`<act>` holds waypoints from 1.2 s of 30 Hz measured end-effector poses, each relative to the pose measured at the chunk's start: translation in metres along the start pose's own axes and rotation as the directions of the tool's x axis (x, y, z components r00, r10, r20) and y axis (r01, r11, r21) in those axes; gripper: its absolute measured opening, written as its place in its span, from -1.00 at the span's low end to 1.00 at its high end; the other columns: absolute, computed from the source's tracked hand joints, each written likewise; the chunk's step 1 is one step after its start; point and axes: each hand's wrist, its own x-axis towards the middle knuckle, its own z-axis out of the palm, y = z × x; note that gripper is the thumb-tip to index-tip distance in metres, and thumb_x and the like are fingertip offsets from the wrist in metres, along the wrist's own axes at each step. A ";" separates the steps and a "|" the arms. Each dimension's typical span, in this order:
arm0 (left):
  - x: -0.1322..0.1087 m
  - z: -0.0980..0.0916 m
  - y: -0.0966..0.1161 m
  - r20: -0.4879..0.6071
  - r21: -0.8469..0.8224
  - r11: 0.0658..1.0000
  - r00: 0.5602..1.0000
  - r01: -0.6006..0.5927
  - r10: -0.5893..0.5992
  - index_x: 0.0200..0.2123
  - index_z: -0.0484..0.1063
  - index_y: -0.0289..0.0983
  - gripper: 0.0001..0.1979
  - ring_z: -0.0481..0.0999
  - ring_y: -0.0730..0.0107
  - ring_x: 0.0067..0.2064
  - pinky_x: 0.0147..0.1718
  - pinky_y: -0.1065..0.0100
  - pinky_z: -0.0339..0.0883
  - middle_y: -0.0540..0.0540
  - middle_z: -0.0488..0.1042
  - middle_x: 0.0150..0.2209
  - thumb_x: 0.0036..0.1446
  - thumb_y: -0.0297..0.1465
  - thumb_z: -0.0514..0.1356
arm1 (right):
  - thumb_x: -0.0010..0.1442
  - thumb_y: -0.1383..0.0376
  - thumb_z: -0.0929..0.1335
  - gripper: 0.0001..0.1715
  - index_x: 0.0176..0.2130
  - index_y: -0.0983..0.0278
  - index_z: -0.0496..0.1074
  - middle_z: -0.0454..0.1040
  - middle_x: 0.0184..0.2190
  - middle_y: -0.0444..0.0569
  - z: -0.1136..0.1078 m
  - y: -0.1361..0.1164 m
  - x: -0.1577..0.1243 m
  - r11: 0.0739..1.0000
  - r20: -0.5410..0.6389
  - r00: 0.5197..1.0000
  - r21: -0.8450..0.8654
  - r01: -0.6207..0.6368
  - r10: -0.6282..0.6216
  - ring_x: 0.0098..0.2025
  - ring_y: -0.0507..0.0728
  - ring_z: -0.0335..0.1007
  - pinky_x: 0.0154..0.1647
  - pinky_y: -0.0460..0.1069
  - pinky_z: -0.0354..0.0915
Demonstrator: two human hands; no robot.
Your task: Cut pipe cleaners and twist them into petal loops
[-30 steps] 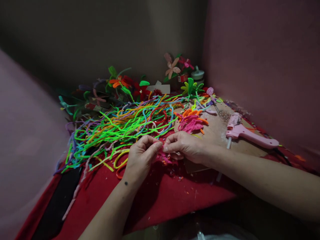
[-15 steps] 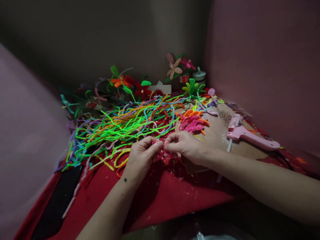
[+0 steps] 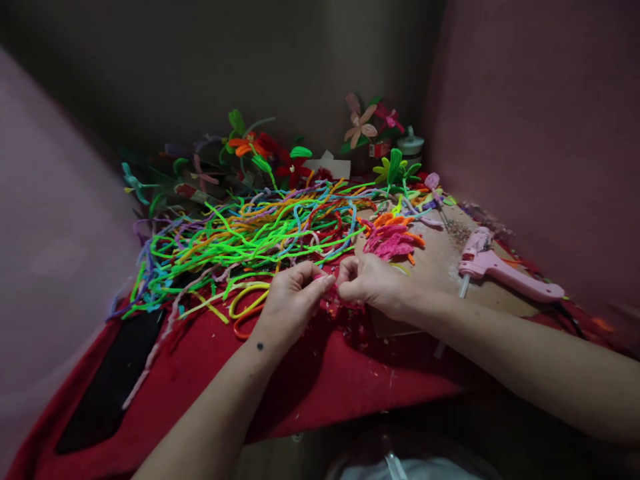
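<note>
My left hand [image 3: 293, 300] and my right hand [image 3: 373, 285] meet at the middle of the red cloth [image 3: 320, 387], fingers pinched together on a small red and pink pipe-cleaner piece [image 3: 334, 303]. Just behind the hands spreads a big tangle of coloured pipe cleaners [image 3: 250, 240], mostly neon green. A heap of pink and orange bent pieces [image 3: 393, 239] lies right behind my right hand on a brown cardboard sheet [image 3: 445, 267].
A pink glue gun [image 3: 500, 272] lies on the cardboard at the right. Finished pipe-cleaner flowers [image 3: 360, 127] and a small lidded jar [image 3: 410, 145] stand at the back by the wall. A black strip [image 3: 110, 387] lies on the cloth at the left. Walls close in on both sides.
The view has shifted slightly, so everything sits a little further right. Both hands stay pinched on the small piece, fingers working it closer together.
</note>
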 end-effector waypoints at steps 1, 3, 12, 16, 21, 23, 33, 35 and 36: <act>0.001 -0.002 0.001 0.015 0.007 1.000 1.000 -0.012 0.012 -0.55 0.33 -0.32 -0.82 0.12 0.65 -0.63 -0.67 0.55 -0.03 0.11 0.25 -0.67 -0.03 -0.35 0.23 | -0.24 0.48 0.30 -0.89 -0.62 0.30 0.26 0.21 -0.75 -0.24 0.000 0.002 0.000 0.998 0.036 0.999 0.069 0.011 -0.013 -0.68 -0.09 0.05 -0.65 -0.13 -0.05; 0.002 -0.005 0.002 0.046 0.013 0.999 0.998 -0.036 0.036 -0.54 0.34 -0.32 -0.82 0.15 0.64 -0.61 -0.65 0.55 0.00 0.10 0.28 -0.64 -0.03 -0.35 0.23 | -0.20 0.44 0.31 -0.94 -0.57 0.32 0.33 0.26 -0.72 -0.22 -0.002 0.006 0.000 0.982 0.120 0.992 0.190 0.011 -0.034 -0.67 -0.09 0.06 -0.65 -0.12 -0.04; 0.004 -0.017 0.004 0.258 0.173 0.967 0.956 -0.189 0.140 -0.47 0.35 -0.33 -0.85 0.22 0.57 -0.51 -0.54 0.49 0.11 0.06 0.31 -0.55 0.06 -0.35 0.15 | -0.17 0.36 0.41 -0.84 -0.64 0.35 0.35 0.23 -0.75 -0.23 -0.002 0.011 -0.003 0.975 0.148 0.989 0.224 -0.006 -0.027 -0.69 -0.11 0.02 -0.65 -0.11 -0.10; 0.004 -0.023 0.005 0.371 0.179 0.966 0.922 -0.186 0.109 -0.43 0.35 -0.33 -0.82 0.22 0.57 -0.50 -0.53 0.49 0.09 0.05 0.32 -0.53 0.10 -0.32 0.14 | -0.17 0.32 0.44 -0.82 -0.63 0.37 0.38 0.27 -0.73 -0.19 -0.002 0.012 -0.004 0.974 0.212 0.977 0.217 -0.060 0.013 -0.69 -0.10 0.04 -0.66 -0.11 -0.07; 0.008 -0.026 0.000 0.409 0.066 0.995 0.912 -0.074 0.040 -0.43 0.38 -0.33 -0.82 0.23 0.59 -0.54 -0.57 0.50 0.06 0.05 0.35 -0.56 0.06 -0.30 0.20 | -0.21 0.31 0.47 -0.78 -0.62 0.36 0.37 0.29 -0.72 -0.19 -0.002 0.010 -0.004 0.968 0.237 0.971 0.235 -0.087 0.030 -0.68 -0.09 0.07 -0.63 -0.11 -0.05; 0.011 -0.024 -0.003 0.365 -0.078 0.997 0.931 0.008 0.021 -0.45 0.40 -0.32 -0.81 0.20 0.62 -0.60 -0.62 0.51 0.03 0.07 0.33 -0.61 0.03 -0.30 0.24 | -0.22 0.31 0.47 -0.78 -0.62 0.35 0.36 0.28 -0.73 -0.20 -0.002 0.008 -0.004 0.974 0.186 0.982 0.220 -0.056 0.014 -0.68 -0.09 0.08 -0.62 -0.10 -0.04; 0.008 -0.011 -0.002 0.087 -0.276 0.961 0.996 -0.001 0.027 -0.56 0.42 -0.33 -0.84 0.20 0.64 -0.66 -0.66 0.52 0.05 0.08 0.35 -0.67 -0.07 -0.38 0.31 | -0.15 0.33 0.45 -0.83 -0.62 0.35 0.39 0.28 -0.73 -0.19 -0.002 0.002 -0.007 0.979 0.119 0.993 0.201 -0.038 0.014 -0.67 -0.08 0.07 -0.60 -0.09 -0.02; 0.007 -0.011 -0.002 0.069 -0.245 0.969 0.997 -0.018 0.036 -0.52 0.43 -0.32 -0.85 0.20 0.63 -0.65 -0.66 0.51 0.05 0.08 0.36 -0.65 -0.08 -0.37 0.31 | -0.16 0.32 0.45 -0.81 -0.63 0.35 0.39 0.28 -0.74 -0.19 -0.002 0.003 -0.006 0.976 0.133 0.991 0.212 -0.045 0.017 -0.67 -0.08 0.08 -0.60 -0.08 -0.02; 0.007 -0.010 -0.002 0.066 -0.233 0.972 0.997 -0.025 0.041 -0.49 0.42 -0.31 -0.85 0.21 0.63 -0.65 -0.66 0.51 0.05 0.09 0.36 -0.64 -0.07 -0.37 0.31 | -0.18 0.32 0.46 -0.81 -0.63 0.35 0.39 0.28 -0.74 -0.19 -0.002 0.004 -0.006 0.974 0.130 0.991 0.221 -0.042 0.013 -0.67 -0.07 0.09 -0.60 -0.08 -0.03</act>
